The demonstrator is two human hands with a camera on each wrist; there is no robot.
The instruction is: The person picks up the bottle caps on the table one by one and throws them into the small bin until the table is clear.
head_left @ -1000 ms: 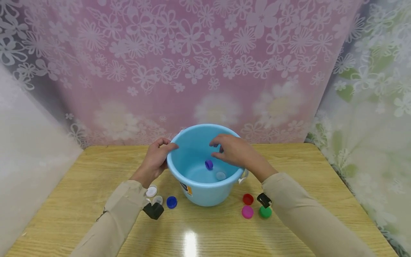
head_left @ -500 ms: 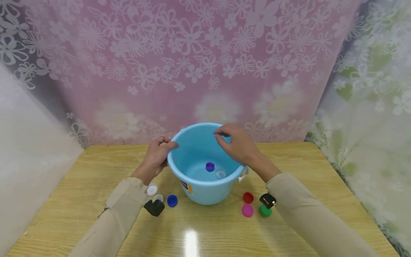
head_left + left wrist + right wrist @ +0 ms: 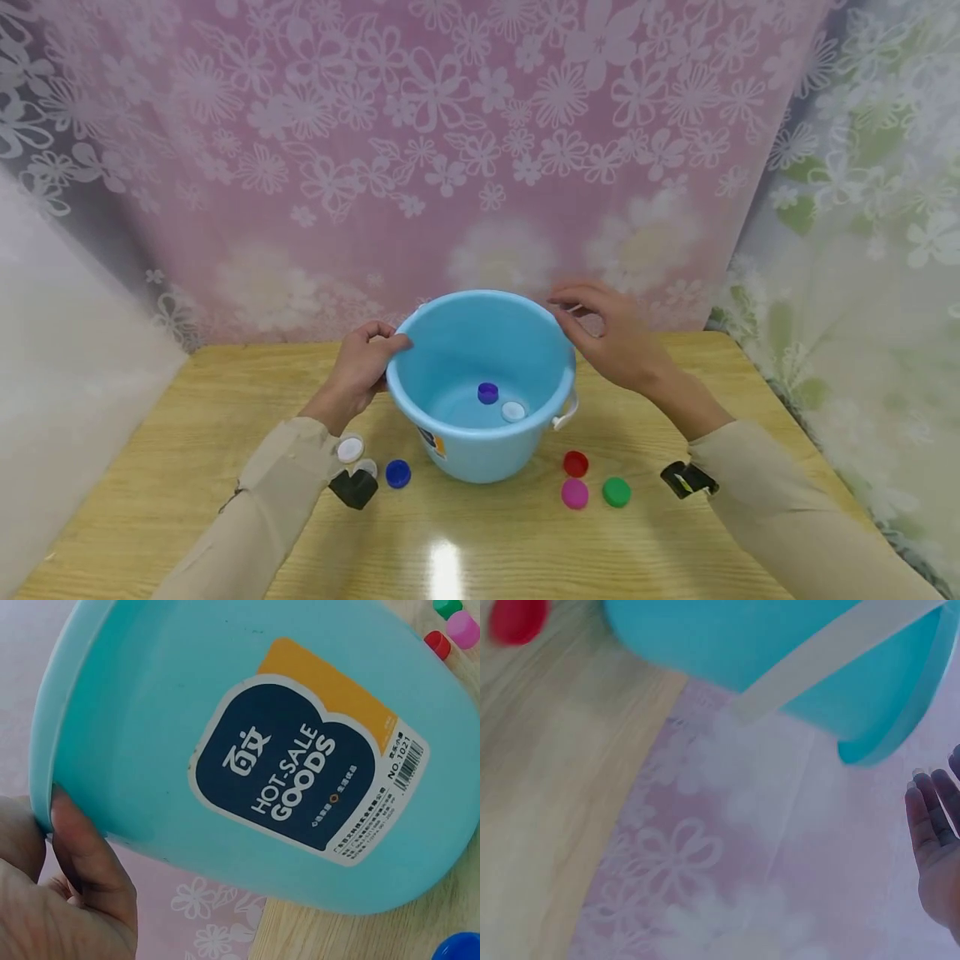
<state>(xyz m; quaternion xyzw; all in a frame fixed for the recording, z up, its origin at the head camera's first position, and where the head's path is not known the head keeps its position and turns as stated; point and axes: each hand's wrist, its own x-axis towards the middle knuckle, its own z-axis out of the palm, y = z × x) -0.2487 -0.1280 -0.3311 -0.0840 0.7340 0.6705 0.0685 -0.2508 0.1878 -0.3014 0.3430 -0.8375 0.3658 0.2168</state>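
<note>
A light blue bucket (image 3: pixel 487 454) stands on the wooden table. My left hand (image 3: pixel 352 367) grips its left rim, thumb inside and fingers outside. My right hand (image 3: pixel 622 342) hovers just beyond the right rim with loosely bent fingers, holding nothing; in the right wrist view its fingers (image 3: pixel 922 817) look nearly straight. On the bucket's floor lie a purple bottle cap (image 3: pixel 488 393) and a white bottle cap (image 3: pixel 513 412). A printed label (image 3: pixel 285 772) shows on the bucket's wall in the left wrist view.
Left of the bucket are a white cap (image 3: pixel 350 450), a paler cap (image 3: pixel 366 467) and a blue cap (image 3: pixel 398 474). To its right lie red (image 3: pixel 576 464), pink (image 3: pixel 575 493) and green caps (image 3: pixel 617 492). A white handle (image 3: pixel 566 411) hangs at the bucket's right. Floral curtains surround the table.
My right hand has risen out of the bucket and moved right, past the rim. The purple cap has gone from tilted to lying flat. My left hand keeps its grip.
</note>
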